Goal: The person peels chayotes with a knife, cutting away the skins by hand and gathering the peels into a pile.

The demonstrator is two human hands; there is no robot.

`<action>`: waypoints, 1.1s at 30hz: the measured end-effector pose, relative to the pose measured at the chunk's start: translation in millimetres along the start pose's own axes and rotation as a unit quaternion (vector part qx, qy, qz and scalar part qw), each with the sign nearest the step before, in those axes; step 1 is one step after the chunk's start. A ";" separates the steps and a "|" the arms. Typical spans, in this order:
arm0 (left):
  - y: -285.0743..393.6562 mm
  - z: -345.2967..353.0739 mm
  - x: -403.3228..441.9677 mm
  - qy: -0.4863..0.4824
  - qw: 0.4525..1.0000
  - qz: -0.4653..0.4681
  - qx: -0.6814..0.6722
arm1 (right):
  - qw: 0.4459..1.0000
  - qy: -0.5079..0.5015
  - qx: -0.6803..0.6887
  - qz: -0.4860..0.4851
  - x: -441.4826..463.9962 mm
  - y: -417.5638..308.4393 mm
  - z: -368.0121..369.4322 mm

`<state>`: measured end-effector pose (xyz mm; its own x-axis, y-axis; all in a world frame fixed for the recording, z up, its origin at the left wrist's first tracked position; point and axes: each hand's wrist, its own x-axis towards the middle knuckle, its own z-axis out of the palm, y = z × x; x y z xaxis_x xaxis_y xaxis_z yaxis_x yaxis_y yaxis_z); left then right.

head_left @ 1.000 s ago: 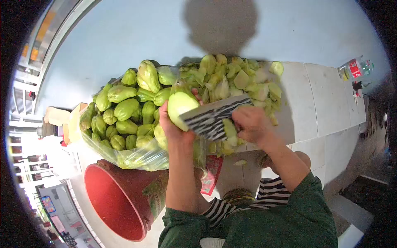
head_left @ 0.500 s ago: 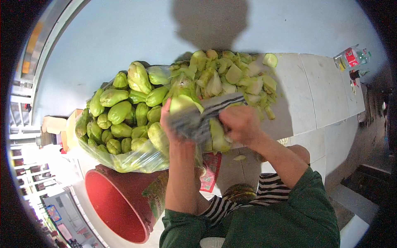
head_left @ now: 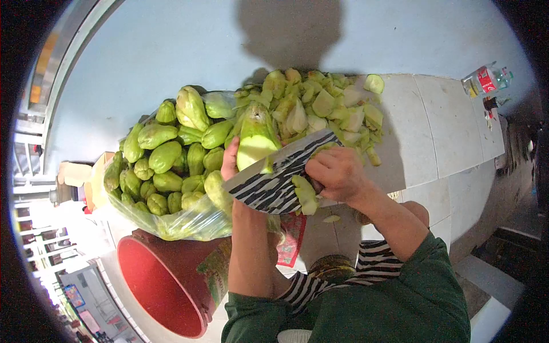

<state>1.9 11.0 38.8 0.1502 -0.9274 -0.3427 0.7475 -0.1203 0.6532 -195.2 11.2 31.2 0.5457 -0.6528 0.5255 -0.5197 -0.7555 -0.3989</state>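
My right hand (head_left: 338, 174) is wrapped round the handle of a broad cleaver (head_left: 260, 186) with a black-and-white striped blade. Green peel (head_left: 305, 195) clings to the blade near my knuckles. In my left hand (head_left: 230, 159) is a large chayote (head_left: 257, 146), its near side cut pale and its stem end pointing away from me. The blade's far edge meets the cut side, and a small sliver of flesh sits there. Most of my left palm and fingers are hidden behind the blade.
A clear plastic bag (head_left: 191, 226) full of whole chayotes (head_left: 166, 155) lies left. Beyond my hands, a heap of peel and cut pieces (head_left: 323, 103) rests on the tiled ledge (head_left: 452, 126) against the wall. A red bucket (head_left: 163, 286) lies tipped below; a bottle (head_left: 486, 80) is far right.
The cleaver, blurred before, now shows sharply with its blade lower across the chayote's near side. More of the chayote's pale cut face and stem end is visible.
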 end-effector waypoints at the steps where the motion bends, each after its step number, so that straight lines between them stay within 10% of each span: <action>1: 0.3 -4.1 3.3 -0.030 0.997 -0.045 -0.056 | 1.000 -0.001 0.000 0.001 0.3 0.1 -0.3; 16: -16.4 5.3 4.9 -0.051 0.996 -0.050 0.057 | 0.996 -0.050 -0.020 0.065 1.3 13.1 -8.4; 18: -9.6 13.4 -9.4 -0.025 0.995 -0.049 0.081 | 0.951 -0.061 -0.084 0.290 3.5 46.2 2.9; 20: -9.8 10.6 -5.4 -0.052 0.997 -0.051 0.041 | 0.949 -0.025 -0.094 0.301 -3.1 48.4 -1.3; 28: 1.9 1.8 -8.3 -0.101 0.995 0.005 0.004 | 0.948 0.003 0.075 0.310 7.8 31.2 -13.8; 33: 2.9 -9.1 0.1 -0.064 0.987 0.081 0.126 | 0.978 -0.053 0.156 0.130 9.4 20.0 -15.0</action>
<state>10.0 13.7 34.5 0.1601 -0.9768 -0.1423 0.5337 -0.0356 0.8449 -210.4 -9.2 39.4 0.4946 -0.8148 0.3023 -0.4336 -0.5329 -0.7267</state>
